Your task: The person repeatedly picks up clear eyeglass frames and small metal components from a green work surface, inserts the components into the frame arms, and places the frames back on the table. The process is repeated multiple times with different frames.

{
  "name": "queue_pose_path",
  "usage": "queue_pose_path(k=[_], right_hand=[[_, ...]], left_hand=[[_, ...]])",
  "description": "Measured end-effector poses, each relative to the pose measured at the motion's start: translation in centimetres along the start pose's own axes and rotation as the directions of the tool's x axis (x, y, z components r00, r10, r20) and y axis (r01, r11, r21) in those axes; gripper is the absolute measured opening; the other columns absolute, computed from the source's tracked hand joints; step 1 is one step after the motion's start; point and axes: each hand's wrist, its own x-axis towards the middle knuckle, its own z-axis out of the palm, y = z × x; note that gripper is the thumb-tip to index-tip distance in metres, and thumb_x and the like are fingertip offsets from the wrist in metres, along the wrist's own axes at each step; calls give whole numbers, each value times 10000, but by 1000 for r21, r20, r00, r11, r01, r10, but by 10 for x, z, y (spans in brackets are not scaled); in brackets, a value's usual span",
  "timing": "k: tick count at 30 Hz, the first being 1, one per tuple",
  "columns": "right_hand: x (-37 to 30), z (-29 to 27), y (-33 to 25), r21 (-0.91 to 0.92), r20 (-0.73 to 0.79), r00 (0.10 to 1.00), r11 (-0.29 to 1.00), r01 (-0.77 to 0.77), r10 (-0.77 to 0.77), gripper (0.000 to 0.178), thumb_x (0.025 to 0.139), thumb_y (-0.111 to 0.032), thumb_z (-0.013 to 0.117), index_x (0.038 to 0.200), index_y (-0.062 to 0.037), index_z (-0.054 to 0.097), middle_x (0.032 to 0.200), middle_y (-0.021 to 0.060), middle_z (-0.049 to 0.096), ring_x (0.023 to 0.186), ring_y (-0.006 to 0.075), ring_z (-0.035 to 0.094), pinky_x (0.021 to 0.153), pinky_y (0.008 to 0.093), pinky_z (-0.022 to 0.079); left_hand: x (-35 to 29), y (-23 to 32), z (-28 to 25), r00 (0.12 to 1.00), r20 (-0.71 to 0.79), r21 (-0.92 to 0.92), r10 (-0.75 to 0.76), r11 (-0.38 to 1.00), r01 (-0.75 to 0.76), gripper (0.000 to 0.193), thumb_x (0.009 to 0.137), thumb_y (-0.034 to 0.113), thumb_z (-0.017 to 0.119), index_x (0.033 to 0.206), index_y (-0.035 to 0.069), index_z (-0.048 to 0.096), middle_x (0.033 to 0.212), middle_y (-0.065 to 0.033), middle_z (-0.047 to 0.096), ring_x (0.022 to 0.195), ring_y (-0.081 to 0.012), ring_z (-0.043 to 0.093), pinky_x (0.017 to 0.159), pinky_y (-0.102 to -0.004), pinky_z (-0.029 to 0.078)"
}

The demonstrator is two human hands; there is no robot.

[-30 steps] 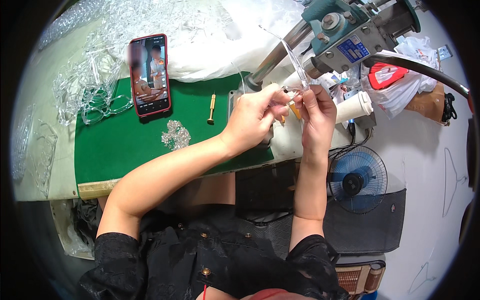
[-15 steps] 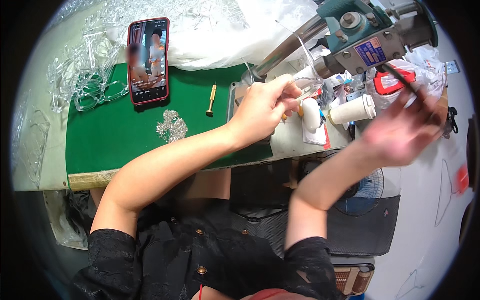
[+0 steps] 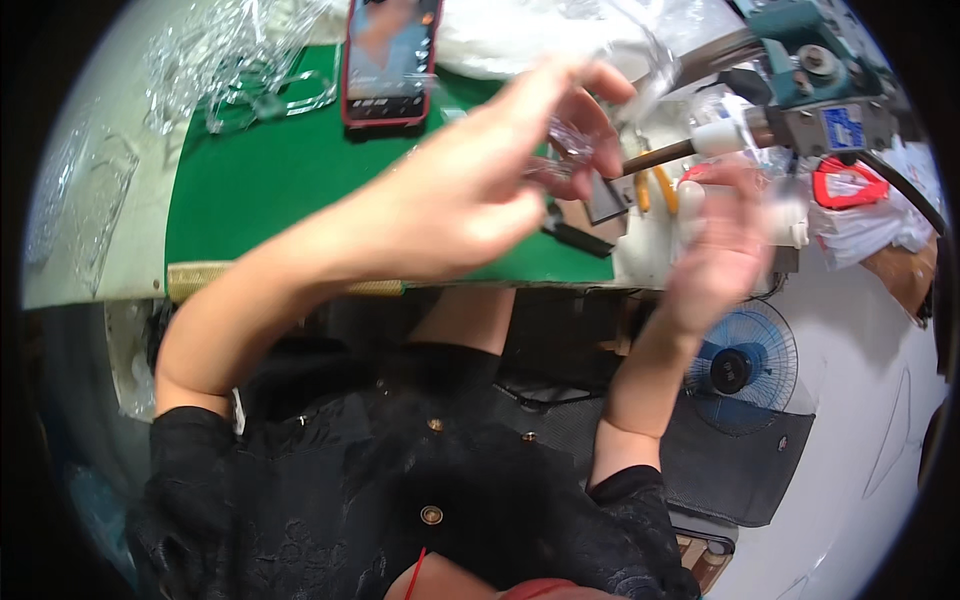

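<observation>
My left hand (image 3: 470,185), fingers curled, holds a clear plastic eyeglass frame (image 3: 570,145) over the green mat (image 3: 250,215). The frame is smeared by motion, and part of it is hidden in my palm. To the right, my right hand (image 3: 718,245) is badly blurred near the table edge, in front of a white cup (image 3: 790,222). Its fingers cannot be made out. Beyond both hands stands a green and grey bench machine (image 3: 825,75) with a metal shaft and a black lever (image 3: 905,195).
More clear eyeglass frames (image 3: 265,100) lie tangled at the far left. A red-cased phone (image 3: 388,100) stands at the mat's back edge, before white plastic bags (image 3: 530,35). Orange-handled tools (image 3: 664,186) lie right of the mat. A blue fan (image 3: 735,368) is below the table.
My right hand has left the machine's lever and come inward. My left hand has moved away from the machine with the eyeglass frame. The whole view has shifted, with the table higher in it.
</observation>
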Motion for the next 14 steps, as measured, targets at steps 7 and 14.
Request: queue_pose_path(k=[7,14], right_hand=[[-89,75,15,-223,566,804,973,-61,180,222,756,8,679,969,-54,675,812,95,581,740,256,588,663,343,477],[-91,77,21,-226,595,792,974,2,136,235,749,18,677,971,-61,673,818,88,568,753,270,579,683,369,479]], left_hand=[[-88,64,-99,932,-146,908,332,419,-7,483,806,-38,593,1272,0,470,1267,-159,525,1172,-263,522,1012,-392,428],[-131,42,-116,683,-715,302,147,946,113,557,864,244,695,1261,-20,407,1297,-174,469,1188,-245,508,1007,-394,451]])
